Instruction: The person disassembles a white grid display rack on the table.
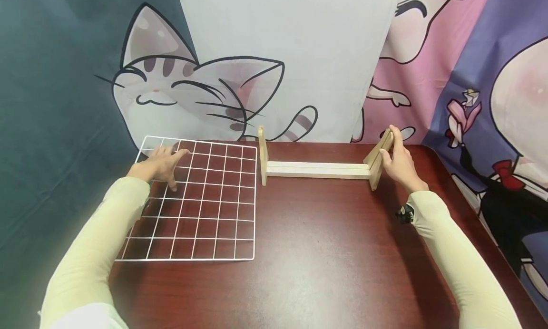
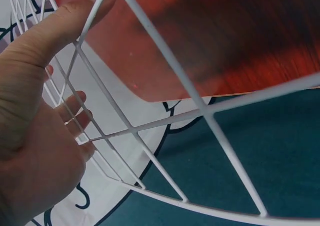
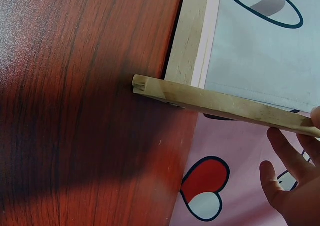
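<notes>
On the left of the table, a white wire grid panel (image 1: 220, 201) has my left hand (image 1: 159, 165) over its upper left part. The thumb and fingers of that hand are spread and close to the wires; in the left wrist view, wires cross in front of the hand (image 2: 42, 151). At the back of the table stands a wooden frame (image 1: 317, 170), two slanted side pieces joined by a low crossbar. My right hand (image 1: 401, 165) pinches the top of its right side piece (image 3: 225, 104), thumb on the inner face, fingers on the outer.
The dark red-brown table (image 1: 308, 253) ends at the back against a cartoon-printed cloth (image 1: 295, 43). More printed cloth hangs along the right side, and dark green cloth (image 1: 51, 143) is on the left. The frame's left side piece (image 1: 263, 155) stands close to the grid's right edge.
</notes>
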`<control>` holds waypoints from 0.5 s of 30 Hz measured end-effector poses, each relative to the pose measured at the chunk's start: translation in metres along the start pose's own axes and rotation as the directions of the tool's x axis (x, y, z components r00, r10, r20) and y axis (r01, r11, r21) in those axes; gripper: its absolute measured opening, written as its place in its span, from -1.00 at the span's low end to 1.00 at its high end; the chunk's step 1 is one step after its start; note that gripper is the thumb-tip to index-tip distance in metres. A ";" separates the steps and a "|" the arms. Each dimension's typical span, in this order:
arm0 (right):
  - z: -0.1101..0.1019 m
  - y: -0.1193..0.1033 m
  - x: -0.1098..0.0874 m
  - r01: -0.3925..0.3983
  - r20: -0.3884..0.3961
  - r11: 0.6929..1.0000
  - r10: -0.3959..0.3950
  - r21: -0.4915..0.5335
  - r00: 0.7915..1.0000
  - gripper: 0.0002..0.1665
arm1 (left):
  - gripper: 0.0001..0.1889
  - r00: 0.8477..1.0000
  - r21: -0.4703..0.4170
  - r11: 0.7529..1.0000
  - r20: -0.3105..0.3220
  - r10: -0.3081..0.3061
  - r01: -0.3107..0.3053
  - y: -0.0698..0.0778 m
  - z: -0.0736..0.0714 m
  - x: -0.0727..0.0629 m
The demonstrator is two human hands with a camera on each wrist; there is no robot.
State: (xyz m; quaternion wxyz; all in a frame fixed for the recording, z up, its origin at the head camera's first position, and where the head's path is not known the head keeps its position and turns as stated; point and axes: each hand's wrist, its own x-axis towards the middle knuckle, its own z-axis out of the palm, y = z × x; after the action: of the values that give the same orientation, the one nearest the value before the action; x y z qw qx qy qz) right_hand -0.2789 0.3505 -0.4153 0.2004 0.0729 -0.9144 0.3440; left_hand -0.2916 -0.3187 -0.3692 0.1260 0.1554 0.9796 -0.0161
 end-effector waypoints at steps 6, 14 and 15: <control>0.002 0.001 0.002 0.012 -0.014 1.000 -0.012 -0.010 1.000 -0.10 | 0.37 1.000 0.008 1.000 0.026 0.008 -0.009 0.000 0.010 0.002; 0.001 0.001 0.000 -0.007 -0.003 1.000 0.007 0.004 1.000 -0.10 | 0.35 0.996 0.014 1.000 0.085 0.001 -0.003 0.004 0.019 0.003; 0.001 0.001 0.000 -0.007 -0.003 1.000 0.007 0.006 1.000 -0.10 | 0.34 0.996 0.007 1.000 0.085 0.000 -0.001 0.005 0.020 0.003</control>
State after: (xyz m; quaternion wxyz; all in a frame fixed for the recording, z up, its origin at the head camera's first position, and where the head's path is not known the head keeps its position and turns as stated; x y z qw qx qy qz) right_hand -0.2796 0.3501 -0.4165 0.2004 0.0699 -0.9134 0.3473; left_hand -0.2877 -0.3145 -0.3891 0.1671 0.1553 0.9733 -0.0262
